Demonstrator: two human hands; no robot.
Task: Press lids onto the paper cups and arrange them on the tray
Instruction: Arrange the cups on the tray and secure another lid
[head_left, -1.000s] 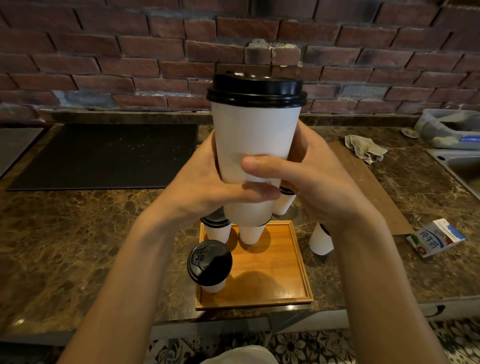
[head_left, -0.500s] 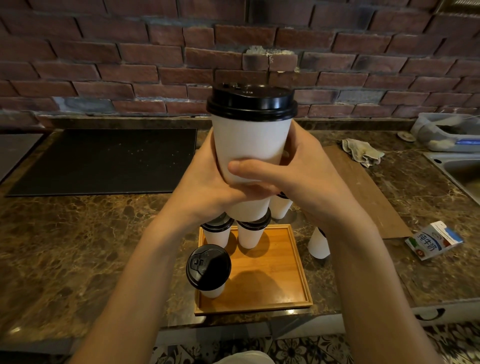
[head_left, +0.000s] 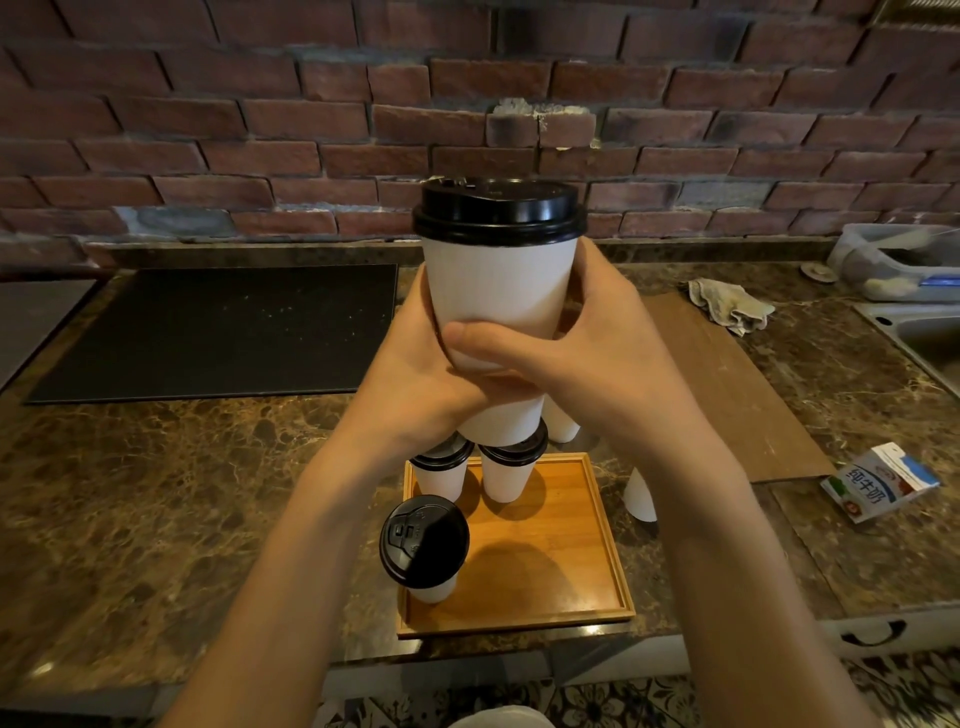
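Through the head camera I look down on a brown marble countertop (head_left: 156, 493) backed by a red brick wall (head_left: 208, 130). A black mat (head_left: 218, 332) lies on the left. On the right is a thin wooden board (head_left: 727, 374) with a crumpled cloth (head_left: 727, 309) at its far end. A milk carton (head_left: 878, 480) lies flat near the front right. A steel sink (head_left: 919, 332) and a clear plastic tub (head_left: 893, 260) sit far right; I cannot tell what the tub holds.

A white paper cup (head_left: 498, 291) is held upright in the air above the wooden tray (head_left: 571, 561), with a black lid (head_left: 498, 213) seated on its rim. The left hand (head_left: 431, 374) and right hand (head_left: 597, 353) wrap its lower half, fingers clamped on it, the right thumb across the front.

On the tray stand three lidded cups: the front cup (head_left: 425, 545) at the near left corner, and the back-left cup (head_left: 441, 467) and back-middle cup (head_left: 506, 473) along the far edge. Off the tray, one cup (head_left: 561, 426) stands behind it and another cup (head_left: 640, 493) just to its right, their tops hidden, so I see nothing of what any cup holds.
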